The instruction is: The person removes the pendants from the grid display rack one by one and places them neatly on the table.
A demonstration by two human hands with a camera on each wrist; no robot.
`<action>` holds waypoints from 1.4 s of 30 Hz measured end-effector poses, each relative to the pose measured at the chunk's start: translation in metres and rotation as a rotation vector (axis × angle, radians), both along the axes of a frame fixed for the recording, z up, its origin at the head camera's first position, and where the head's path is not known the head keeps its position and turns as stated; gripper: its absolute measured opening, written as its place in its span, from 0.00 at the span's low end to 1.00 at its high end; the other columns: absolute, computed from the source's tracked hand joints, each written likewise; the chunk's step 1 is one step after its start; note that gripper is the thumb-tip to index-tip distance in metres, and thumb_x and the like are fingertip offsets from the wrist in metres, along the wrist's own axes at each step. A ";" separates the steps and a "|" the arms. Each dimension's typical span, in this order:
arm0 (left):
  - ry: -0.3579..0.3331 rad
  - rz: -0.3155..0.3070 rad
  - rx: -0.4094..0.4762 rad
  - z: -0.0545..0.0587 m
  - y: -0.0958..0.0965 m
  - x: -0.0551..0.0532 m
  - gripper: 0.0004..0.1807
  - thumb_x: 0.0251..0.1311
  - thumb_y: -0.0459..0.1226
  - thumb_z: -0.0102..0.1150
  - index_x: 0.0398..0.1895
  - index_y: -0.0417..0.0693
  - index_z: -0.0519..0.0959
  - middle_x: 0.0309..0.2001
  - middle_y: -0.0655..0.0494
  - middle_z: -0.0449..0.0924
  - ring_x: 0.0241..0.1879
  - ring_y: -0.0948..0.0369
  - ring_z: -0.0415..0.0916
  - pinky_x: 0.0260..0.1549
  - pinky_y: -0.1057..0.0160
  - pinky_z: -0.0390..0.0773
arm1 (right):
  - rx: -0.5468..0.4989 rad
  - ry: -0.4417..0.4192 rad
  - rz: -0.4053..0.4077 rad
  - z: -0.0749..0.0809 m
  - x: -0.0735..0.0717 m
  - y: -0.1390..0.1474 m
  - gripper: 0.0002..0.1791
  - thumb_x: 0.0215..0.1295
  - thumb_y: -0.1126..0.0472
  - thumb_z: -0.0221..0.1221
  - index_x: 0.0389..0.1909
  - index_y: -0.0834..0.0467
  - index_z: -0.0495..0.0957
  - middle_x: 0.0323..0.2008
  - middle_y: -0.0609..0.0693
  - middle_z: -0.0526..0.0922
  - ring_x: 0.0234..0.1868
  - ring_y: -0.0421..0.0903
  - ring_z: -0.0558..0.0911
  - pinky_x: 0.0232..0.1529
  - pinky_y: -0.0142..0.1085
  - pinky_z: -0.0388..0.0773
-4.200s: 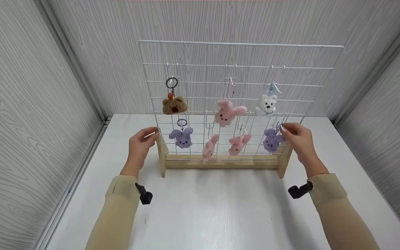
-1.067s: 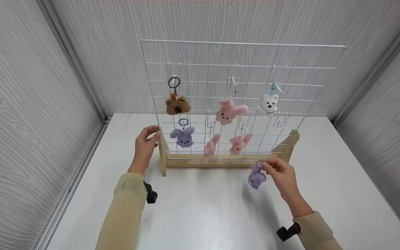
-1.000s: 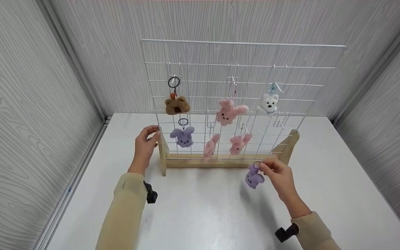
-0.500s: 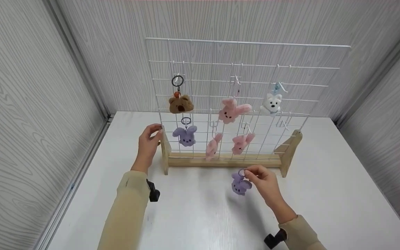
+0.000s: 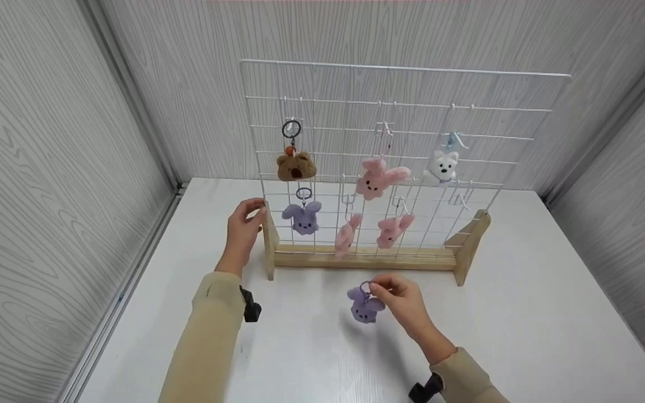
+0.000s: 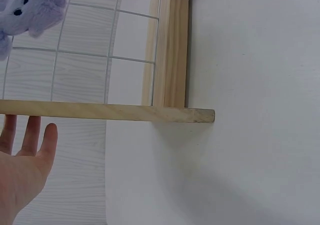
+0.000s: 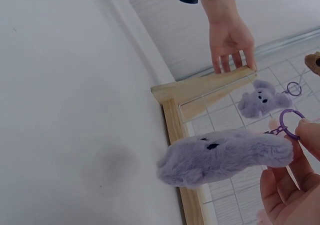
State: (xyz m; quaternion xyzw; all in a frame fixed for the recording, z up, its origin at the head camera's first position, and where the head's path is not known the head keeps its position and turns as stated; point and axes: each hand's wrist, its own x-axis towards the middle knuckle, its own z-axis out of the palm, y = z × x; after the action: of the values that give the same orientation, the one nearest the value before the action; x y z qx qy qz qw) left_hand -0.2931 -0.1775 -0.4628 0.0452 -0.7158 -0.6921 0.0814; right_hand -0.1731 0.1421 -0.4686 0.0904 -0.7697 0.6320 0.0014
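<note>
My right hand pinches the purple ring of a plush bunny keychain between thumb and finger. The bunny hangs above the white table in front of the rack; close up in the right wrist view, the same plush bunny dangles from its ring. At the left end of a white wire display rack with a wooden base, my left hand grips the wooden end post near its top. In the left wrist view, fingers lie against that post.
On the rack's hooks hang a brown bear keychain, a white dog keychain, another purple bunny and several pink bunnies. A bare hook sits at lower right. Grey wood-grain walls enclose the table.
My right hand has taken the purple bunny off the lower right hook and carried it forward and left, low over the table. My left hand stays at the rack's left post.
</note>
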 end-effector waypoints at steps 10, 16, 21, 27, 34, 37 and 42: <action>0.017 0.007 0.006 0.000 -0.001 -0.001 0.17 0.65 0.40 0.53 0.56 0.47 0.71 0.55 0.53 0.70 0.53 0.56 0.70 0.52 0.52 0.68 | -0.006 0.017 0.102 -0.002 0.004 -0.028 0.05 0.61 0.68 0.59 0.35 0.67 0.79 0.32 0.55 0.79 0.31 0.41 0.75 0.28 0.33 0.75; -0.009 0.013 -0.007 -0.002 -0.001 -0.001 0.15 0.65 0.40 0.54 0.54 0.51 0.72 0.54 0.56 0.71 0.53 0.59 0.70 0.51 0.55 0.70 | -0.015 0.001 0.143 -0.008 0.008 -0.043 0.05 0.61 0.68 0.60 0.35 0.68 0.79 0.31 0.54 0.79 0.29 0.40 0.74 0.28 0.33 0.75; 0.007 0.001 -0.001 -0.002 -0.002 0.000 0.19 0.65 0.41 0.54 0.57 0.46 0.71 0.55 0.53 0.71 0.53 0.57 0.70 0.50 0.55 0.70 | -0.006 0.017 0.188 -0.012 0.011 -0.054 0.05 0.61 0.68 0.59 0.35 0.67 0.79 0.31 0.54 0.79 0.29 0.40 0.74 0.29 0.34 0.76; 0.010 -0.005 0.010 0.000 -0.002 -0.001 0.20 0.65 0.40 0.54 0.57 0.44 0.70 0.55 0.51 0.71 0.53 0.56 0.70 0.50 0.53 0.69 | 0.017 -0.006 0.231 -0.017 0.017 -0.066 0.04 0.61 0.68 0.59 0.35 0.65 0.79 0.31 0.52 0.79 0.29 0.40 0.74 0.29 0.32 0.76; 0.006 0.007 -0.005 0.000 -0.001 -0.002 0.16 0.65 0.39 0.54 0.54 0.48 0.72 0.53 0.53 0.72 0.51 0.57 0.71 0.49 0.54 0.70 | 0.026 -0.030 0.288 -0.022 0.024 -0.079 0.04 0.61 0.68 0.59 0.34 0.65 0.80 0.31 0.51 0.80 0.30 0.39 0.74 0.29 0.28 0.75; 0.003 0.011 0.003 -0.001 -0.001 -0.003 0.15 0.64 0.39 0.55 0.53 0.48 0.73 0.53 0.54 0.72 0.51 0.58 0.71 0.48 0.56 0.71 | 0.019 -0.033 0.304 -0.023 0.027 -0.083 0.03 0.61 0.68 0.59 0.34 0.65 0.80 0.31 0.51 0.81 0.30 0.39 0.74 0.30 0.28 0.74; 0.010 0.012 0.017 -0.001 -0.001 -0.001 0.16 0.65 0.39 0.54 0.54 0.48 0.72 0.53 0.53 0.72 0.51 0.57 0.71 0.47 0.56 0.71 | 0.015 -0.030 0.337 -0.025 0.030 -0.089 0.04 0.60 0.68 0.60 0.33 0.66 0.80 0.31 0.53 0.82 0.30 0.38 0.76 0.30 0.28 0.74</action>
State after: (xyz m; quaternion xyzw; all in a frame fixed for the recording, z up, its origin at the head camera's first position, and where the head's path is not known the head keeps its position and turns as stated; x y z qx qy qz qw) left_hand -0.2939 -0.1789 -0.4642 0.0467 -0.7093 -0.6978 0.0888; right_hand -0.1427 0.0535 -0.4932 0.2085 -0.7482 0.6190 -0.1167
